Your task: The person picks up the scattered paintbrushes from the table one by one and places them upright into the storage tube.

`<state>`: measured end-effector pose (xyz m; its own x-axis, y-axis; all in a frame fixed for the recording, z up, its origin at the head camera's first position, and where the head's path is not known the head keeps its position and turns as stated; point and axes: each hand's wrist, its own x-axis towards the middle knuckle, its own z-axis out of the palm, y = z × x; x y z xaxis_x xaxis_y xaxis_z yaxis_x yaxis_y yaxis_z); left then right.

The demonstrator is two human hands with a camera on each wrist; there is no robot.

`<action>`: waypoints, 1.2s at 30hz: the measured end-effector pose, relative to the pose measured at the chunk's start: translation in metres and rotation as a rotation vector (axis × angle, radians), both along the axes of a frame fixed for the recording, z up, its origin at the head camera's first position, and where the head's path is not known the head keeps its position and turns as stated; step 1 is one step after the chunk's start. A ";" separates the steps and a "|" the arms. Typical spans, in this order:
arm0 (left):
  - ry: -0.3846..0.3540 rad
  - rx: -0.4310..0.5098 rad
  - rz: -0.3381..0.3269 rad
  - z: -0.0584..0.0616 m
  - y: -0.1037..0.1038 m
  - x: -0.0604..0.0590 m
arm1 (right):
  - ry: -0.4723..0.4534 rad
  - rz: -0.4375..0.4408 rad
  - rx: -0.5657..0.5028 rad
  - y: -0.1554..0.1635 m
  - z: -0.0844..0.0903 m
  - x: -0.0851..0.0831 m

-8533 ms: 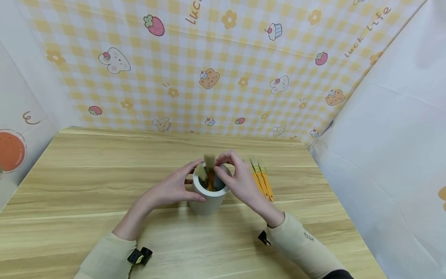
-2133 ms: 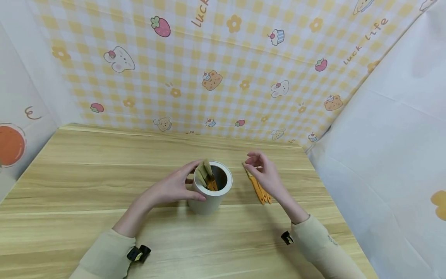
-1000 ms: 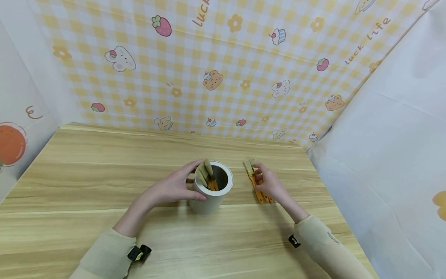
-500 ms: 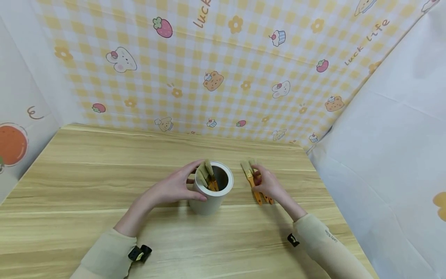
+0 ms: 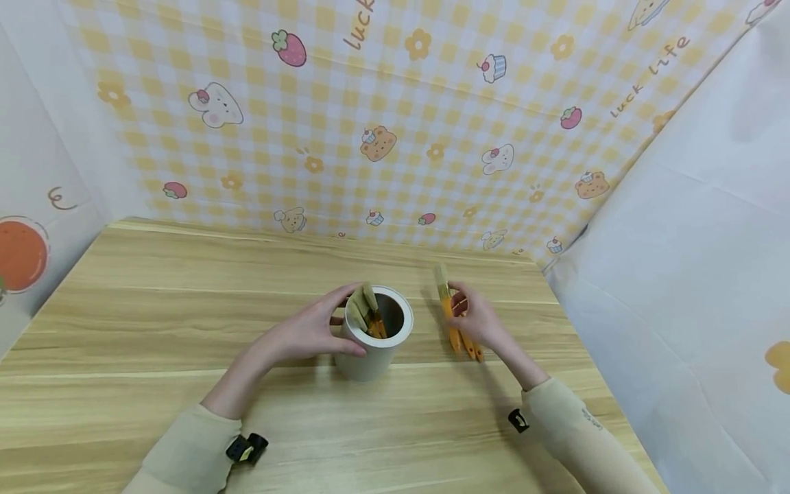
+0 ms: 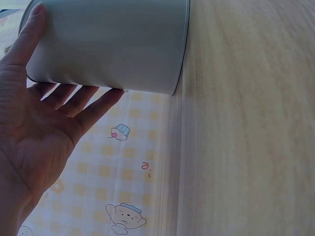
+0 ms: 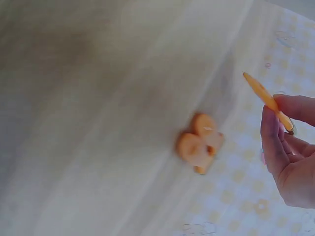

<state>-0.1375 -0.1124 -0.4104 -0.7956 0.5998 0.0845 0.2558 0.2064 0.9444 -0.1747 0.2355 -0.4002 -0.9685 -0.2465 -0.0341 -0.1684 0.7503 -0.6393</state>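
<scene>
Half a second ago the right hand lay low over the brushes on the table; now it has lifted 1 brush clear, thumb and fingers pinching its orange handle, the pale bristles pointing up and away from the person. The brush is in the air just right of the cup, above the other brushes that remain flat on the wood. The left hand has not moved: its fingers lie straight against the cup's left side, thumb near the rim, steadying it rather than gripping, as the left wrist view confirms with the hand spread along the cup wall. 2 brushes lean inside the cup, bristles up, as before. The right hand hides most of the brushes on the table, so their count cannot be told from the head view; in the right wrist view they are only a blurred orange clump seen end-on. That view shows the held handle between the fingertips, but the bristle end is cut off behind the hand.
</scene>
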 end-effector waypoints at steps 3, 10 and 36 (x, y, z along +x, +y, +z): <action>-0.008 -0.001 0.000 0.001 -0.001 0.000 | 0.033 -0.011 -0.023 -0.005 0.009 0.002; -0.012 -0.007 -0.001 0.001 -0.001 0.000 | 0.078 -0.035 -0.111 -0.018 0.031 0.010; -0.002 -0.009 0.000 0.002 0.000 0.000 | 0.317 0.072 -0.704 -0.080 0.085 0.040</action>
<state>-0.1375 -0.1128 -0.4085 -0.7956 0.6009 0.0775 0.2539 0.2146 0.9431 -0.1343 0.1554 -0.3153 -0.8867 -0.1704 0.4298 -0.4558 0.1653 -0.8746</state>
